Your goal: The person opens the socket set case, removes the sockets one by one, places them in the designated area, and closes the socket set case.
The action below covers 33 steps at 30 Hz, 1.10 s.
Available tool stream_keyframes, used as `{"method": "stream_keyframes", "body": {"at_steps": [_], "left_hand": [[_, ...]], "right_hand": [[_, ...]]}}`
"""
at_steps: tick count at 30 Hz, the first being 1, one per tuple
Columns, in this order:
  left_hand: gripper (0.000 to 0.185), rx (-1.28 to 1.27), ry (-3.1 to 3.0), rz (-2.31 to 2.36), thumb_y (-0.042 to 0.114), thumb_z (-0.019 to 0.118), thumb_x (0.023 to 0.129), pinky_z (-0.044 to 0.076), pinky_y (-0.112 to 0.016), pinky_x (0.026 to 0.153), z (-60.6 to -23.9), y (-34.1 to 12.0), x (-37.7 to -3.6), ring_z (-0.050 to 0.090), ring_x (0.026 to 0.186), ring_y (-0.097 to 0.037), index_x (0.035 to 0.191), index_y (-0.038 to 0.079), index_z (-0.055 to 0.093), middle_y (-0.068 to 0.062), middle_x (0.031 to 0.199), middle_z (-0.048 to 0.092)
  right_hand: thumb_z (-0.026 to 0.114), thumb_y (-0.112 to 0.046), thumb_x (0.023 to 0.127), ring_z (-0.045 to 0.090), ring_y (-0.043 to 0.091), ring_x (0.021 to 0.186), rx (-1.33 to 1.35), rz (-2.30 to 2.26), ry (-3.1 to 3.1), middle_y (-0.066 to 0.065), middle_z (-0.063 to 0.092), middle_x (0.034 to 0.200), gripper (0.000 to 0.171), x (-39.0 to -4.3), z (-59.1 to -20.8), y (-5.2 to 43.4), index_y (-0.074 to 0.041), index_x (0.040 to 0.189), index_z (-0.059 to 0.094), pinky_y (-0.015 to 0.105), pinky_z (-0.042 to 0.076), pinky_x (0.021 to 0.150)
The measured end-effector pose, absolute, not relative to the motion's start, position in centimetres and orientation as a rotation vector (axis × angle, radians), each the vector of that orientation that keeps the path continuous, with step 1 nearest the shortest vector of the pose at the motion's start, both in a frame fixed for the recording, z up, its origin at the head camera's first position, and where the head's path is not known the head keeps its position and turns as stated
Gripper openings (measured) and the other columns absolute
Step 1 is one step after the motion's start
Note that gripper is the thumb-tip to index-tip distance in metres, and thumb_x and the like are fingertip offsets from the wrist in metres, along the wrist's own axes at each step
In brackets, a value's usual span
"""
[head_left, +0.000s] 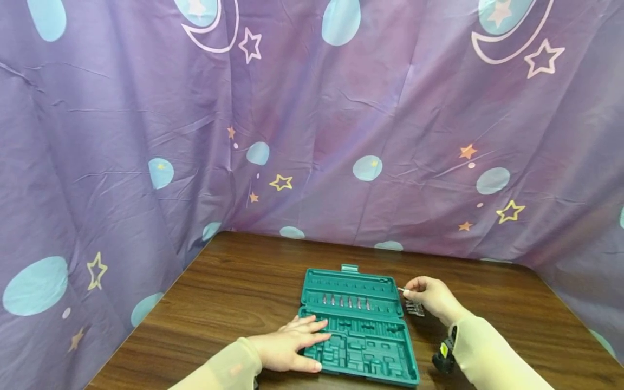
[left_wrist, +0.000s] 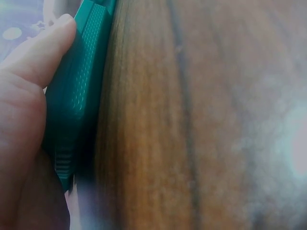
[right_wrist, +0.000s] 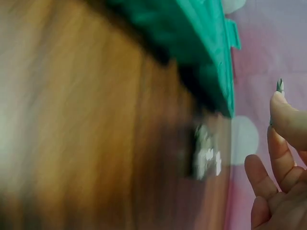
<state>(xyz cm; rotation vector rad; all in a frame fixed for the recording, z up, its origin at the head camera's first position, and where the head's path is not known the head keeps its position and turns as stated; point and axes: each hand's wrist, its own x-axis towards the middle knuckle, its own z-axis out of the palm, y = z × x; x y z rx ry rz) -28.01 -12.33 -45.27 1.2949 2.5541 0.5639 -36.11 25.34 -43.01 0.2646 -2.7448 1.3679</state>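
An opened green plastic case (head_left: 361,374) lies on the table, its moulded slots facing up. Several screwdriver bits (head_left: 349,302) stand in a row in its far half. My left hand (head_left: 287,345) rests on the near left edge of the case with fingers spread; in the left wrist view the thumb (left_wrist: 60,36) lies against the case's side. Just beyond the case's right edge, my right hand (head_left: 434,298) pinches a small metal screwdriver bit (right_wrist: 280,86) between thumb and finger. Below that hand, several loose bits (head_left: 415,308) lie in a small pile on the table.
The dark wooden table (head_left: 234,287) extends around the case on all sides. A purple curtain (head_left: 312,124) with stars and moons hangs behind it and along the left and right. A latch (head_left: 349,268) sticks out from the case's far edge.
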Motion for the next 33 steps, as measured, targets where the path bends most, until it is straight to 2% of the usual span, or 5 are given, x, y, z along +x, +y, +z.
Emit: {"method": "stream_keyframes", "body": {"at_steps": [17,33], "left_hand": [[0.065,1.311,2.568,0.55,0.051,0.05,0.096,0.012,-0.055,0.115,-45.2,-12.1,-27.9,0.013,0.146,-0.029,0.151,0.02,0.034,-0.003,0.159,0.021],[0.064,1.312,2.559,0.549,0.05,0.05,0.097,0.012,-0.055,0.115,-45.1,-12.1,-27.9,0.013,0.146,-0.029,0.151,0.019,0.034,-0.003,0.159,0.021]], "right_hand": [[0.076,-0.003,0.077,0.05,0.015,0.067,0.301,1.246,-2.859,0.001,0.056,0.07,0.016,-33.6,-44.9,27.9,-0.001,0.08,0.061,0.026,0.041,0.059],[0.081,-0.008,0.069,0.047,0.015,0.062,0.186,0.948,-2.886,-0.002,0.055,0.066,0.025,-33.5,-45.1,27.8,-0.008,0.072,0.056,0.031,0.037,0.059]]}}
